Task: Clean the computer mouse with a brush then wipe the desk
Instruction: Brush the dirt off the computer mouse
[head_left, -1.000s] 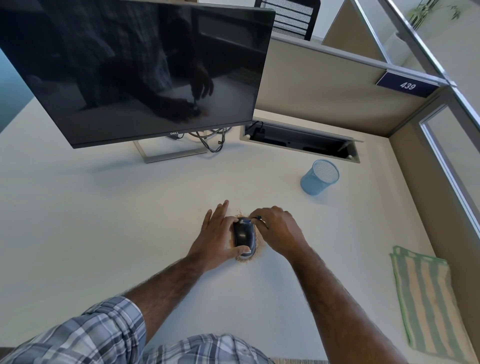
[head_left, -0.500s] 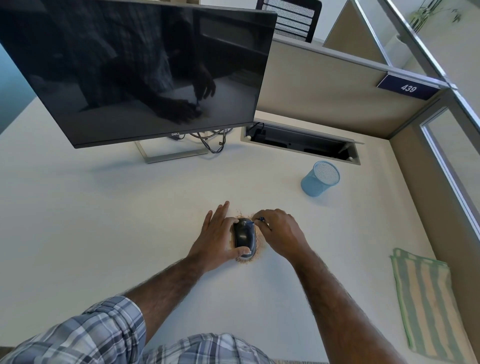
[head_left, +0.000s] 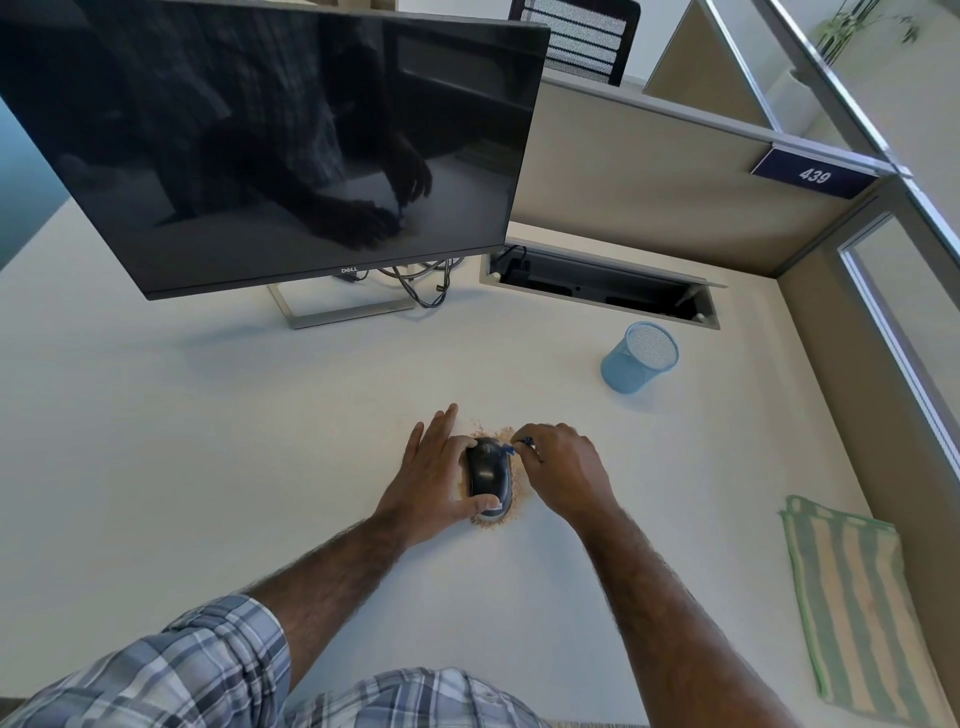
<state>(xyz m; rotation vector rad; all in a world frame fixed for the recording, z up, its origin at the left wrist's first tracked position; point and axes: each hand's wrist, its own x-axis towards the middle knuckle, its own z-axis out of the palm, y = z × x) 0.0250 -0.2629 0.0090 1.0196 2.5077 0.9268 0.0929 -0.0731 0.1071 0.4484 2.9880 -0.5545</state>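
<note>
Mouse (head_left: 485, 470) on cubicle desk (head_left: 208, 415) amid crumbs (head_left: 488, 521), gripped by left hand (head_left: 431, 473); right hand (head_left: 563, 467) pinches brush (head_left: 519, 445).

Item count on the table (head_left: 208, 467)
One monitor (head_left: 260, 145), one computer mouse (head_left: 485, 470), one brush (head_left: 511, 448), one mesh pen cup (head_left: 639, 358), one striped cloth (head_left: 857, 608).

The mouse (head_left: 487, 475) is glossy black, ringed by tan-brown crumbs (head_left: 491, 522) on the off-white desk (head_left: 208, 441). The brush (head_left: 521, 445) shows blue. The mesh cup (head_left: 639, 358) is pale blue; the cloth (head_left: 857, 608) carries green and cream stripes. The monitor (head_left: 260, 145) is black on a silver stand (head_left: 332, 314). The sleeve (head_left: 182, 670) is plaid: blue, grey, white. The partition (head_left: 649, 182) is beige, and its sign (head_left: 813, 175) is navy with white numerals.
</note>
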